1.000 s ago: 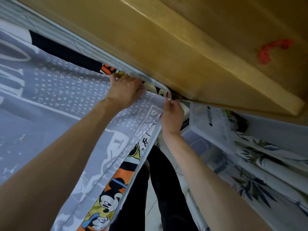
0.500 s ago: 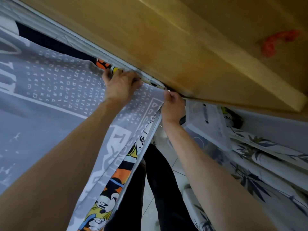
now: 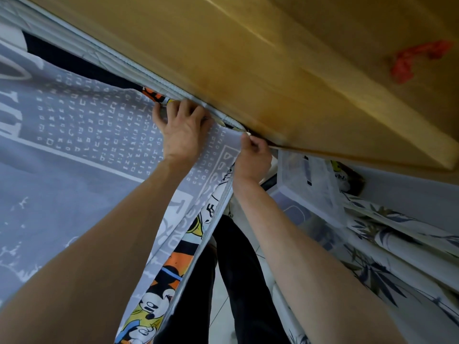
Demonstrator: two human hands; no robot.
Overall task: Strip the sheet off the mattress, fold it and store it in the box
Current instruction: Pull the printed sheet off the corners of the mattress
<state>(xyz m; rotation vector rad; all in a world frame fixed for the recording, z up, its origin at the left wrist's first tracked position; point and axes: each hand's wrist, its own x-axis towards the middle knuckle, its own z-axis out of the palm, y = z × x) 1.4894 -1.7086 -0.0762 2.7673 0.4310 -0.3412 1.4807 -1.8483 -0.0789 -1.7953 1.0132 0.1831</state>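
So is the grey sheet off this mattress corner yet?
Not yet: the grey sheet still covers the corner, where the left hand and right hand grip its edge.

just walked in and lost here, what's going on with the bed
A person is stripping the grey printed sheet off the mattress. The left hand holds its top edge beside the wooden bed frame, and the right hand pinches the corner where the sheet meets the frame. A cartoon-print layer shows underneath. The sheet is not yet off.
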